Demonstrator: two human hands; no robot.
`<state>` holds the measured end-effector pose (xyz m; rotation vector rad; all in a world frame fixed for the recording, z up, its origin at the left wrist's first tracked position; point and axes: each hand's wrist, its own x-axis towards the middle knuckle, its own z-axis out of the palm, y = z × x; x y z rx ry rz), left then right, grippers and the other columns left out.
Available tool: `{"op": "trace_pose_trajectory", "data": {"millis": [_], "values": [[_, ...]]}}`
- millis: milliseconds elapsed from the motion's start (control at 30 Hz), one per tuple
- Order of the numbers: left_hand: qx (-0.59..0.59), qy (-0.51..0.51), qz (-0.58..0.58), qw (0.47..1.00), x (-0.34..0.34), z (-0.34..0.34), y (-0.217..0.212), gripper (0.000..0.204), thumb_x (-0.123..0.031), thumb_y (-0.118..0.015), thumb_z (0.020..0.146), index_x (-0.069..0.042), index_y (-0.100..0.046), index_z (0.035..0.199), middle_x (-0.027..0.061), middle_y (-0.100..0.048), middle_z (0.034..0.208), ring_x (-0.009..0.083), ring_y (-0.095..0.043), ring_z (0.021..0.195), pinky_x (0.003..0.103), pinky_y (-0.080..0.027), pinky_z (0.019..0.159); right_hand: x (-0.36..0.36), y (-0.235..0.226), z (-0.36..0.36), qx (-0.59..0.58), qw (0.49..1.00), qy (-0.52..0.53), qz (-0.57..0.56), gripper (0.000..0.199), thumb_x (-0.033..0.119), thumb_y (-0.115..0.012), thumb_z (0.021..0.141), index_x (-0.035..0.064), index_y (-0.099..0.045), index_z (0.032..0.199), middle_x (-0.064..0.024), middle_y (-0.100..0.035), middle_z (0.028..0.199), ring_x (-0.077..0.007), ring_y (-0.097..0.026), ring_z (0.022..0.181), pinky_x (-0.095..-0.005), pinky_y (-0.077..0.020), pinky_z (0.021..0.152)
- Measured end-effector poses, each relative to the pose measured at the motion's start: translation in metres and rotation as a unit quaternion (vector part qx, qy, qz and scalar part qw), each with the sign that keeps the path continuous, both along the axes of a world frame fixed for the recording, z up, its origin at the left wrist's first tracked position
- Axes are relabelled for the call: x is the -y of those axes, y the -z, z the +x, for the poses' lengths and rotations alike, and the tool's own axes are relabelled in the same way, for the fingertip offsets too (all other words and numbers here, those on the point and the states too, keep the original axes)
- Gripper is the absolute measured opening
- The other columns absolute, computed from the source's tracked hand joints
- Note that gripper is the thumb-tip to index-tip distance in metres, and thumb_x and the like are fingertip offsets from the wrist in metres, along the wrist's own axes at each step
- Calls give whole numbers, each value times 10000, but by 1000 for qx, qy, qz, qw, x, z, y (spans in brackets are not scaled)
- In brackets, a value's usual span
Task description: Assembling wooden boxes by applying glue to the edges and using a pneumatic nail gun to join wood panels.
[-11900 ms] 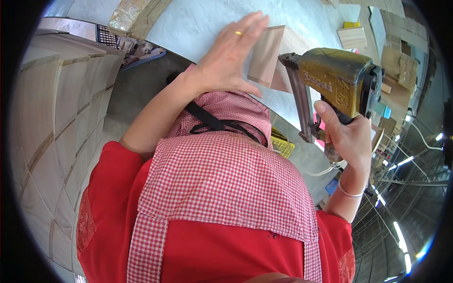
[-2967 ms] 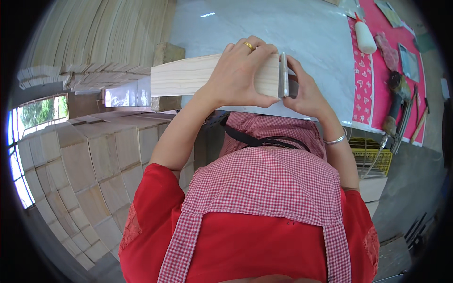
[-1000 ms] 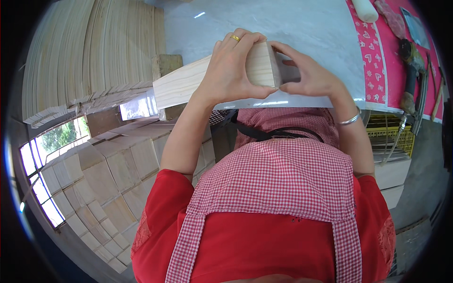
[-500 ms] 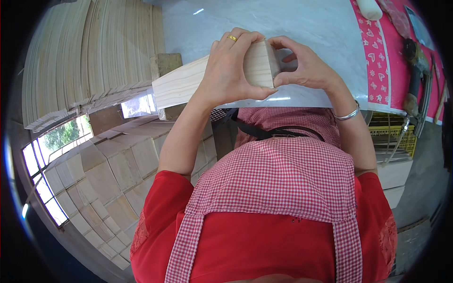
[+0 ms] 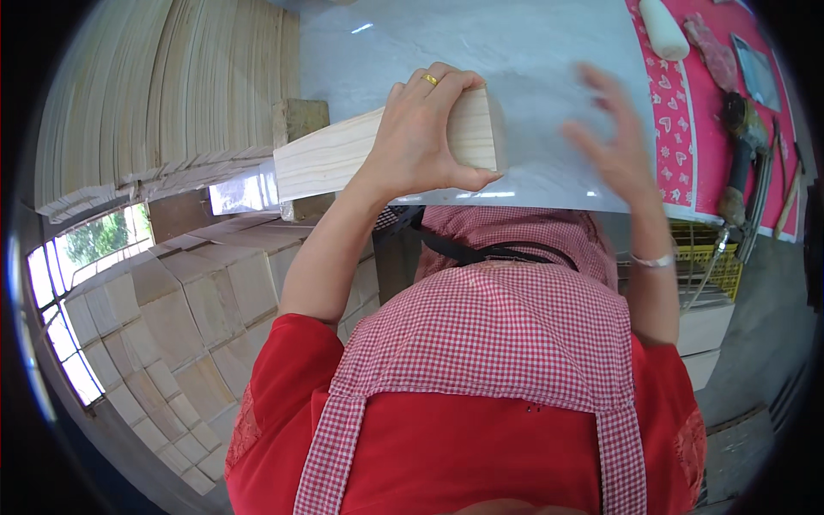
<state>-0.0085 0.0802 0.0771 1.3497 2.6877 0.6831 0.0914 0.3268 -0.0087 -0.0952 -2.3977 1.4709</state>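
A long, pale wooden board lies near the front edge of the pale marble-patterned tabletop. Its left end reaches a worn wooden block. My left hand, with a ring on one finger, spans the board near its right end, thumb on the near edge and fingers on the far edge. Off to the right, my right hand is in the air over the table, blurred by motion. Its thumb and fingers are spread apart and nothing shows between them.
Thin wooden sheets are stacked at the left. Below them stand piled wooden blocks or boxes. On the pink patterned cloth at the right lie a white roll and a dark-handled air tool with a hose fitting. A yellow crate sits lower right.
My right hand has let go of the board's right end and moved right, its fingers spreading. My left hand keeps its grip on the board, which stays nearly in place.
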Motion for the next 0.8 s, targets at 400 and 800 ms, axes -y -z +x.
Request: {"op": "trace_pose_trajectory", "data": {"millis": [400, 800], "values": [[-10, 4, 24, 1000, 4, 1, 7, 811, -416, -838, 530, -71, -564, 1212, 91, -572, 1145, 290, -549, 1081, 409, -406, 905, -206, 0, 105, 254, 834, 337, 357, 769, 517, -784, 768, -49, -565, 1241, -254, -670, 1083, -412, -635, 1063, -461, -487, 906], [-45, -12, 49, 998, 3, -2, 22, 796, -445, -812, 543, -62, -576, 1200, 93, -592, 1148, 276, -558, 1096, 415, -419, 887, -194, -76, 81, 310, 903, 210, 210, 418, 220, -765, 785, -33, -573, 1057, -156, -680, 775, -230, -663, 608, -353, -508, 542]]}}
